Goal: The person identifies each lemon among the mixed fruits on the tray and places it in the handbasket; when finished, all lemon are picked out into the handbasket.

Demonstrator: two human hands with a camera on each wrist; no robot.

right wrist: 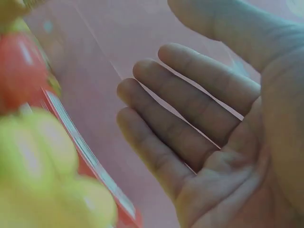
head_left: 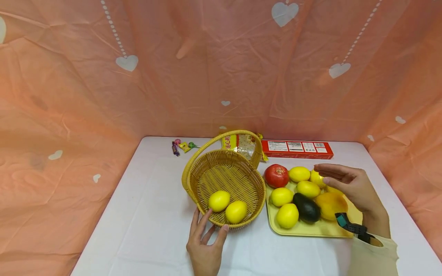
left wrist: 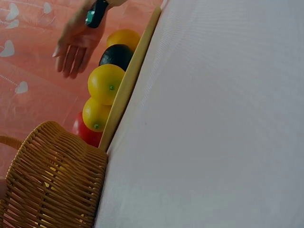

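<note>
A round wicker basket (head_left: 228, 172) with an arched handle holds two lemons (head_left: 236, 212) near its front side. My left hand (head_left: 206, 249) is at the basket's front left, fingers spread and fairly straight, fingertips right at the rim. In the left wrist view the basket's woven side (left wrist: 57, 175) fills the lower left. My right hand (head_left: 355, 188) is over the right part of a yellow tray (head_left: 310, 231), fingers extended and palm bare. On the tray lie several lemons (head_left: 287, 216), a red pomegranate (head_left: 276, 176), a dark avocado (head_left: 306, 208) and an orange-yellow mango (head_left: 331, 206).
Behind the basket lies a yellow food packet (head_left: 243, 145), beside a long red box (head_left: 297, 149) at the table's back edge. Small wrapped candies (head_left: 184, 147) lie at the back left. A pink curtain (head_left: 207, 76) with hearts hangs around the white table (head_left: 148, 230).
</note>
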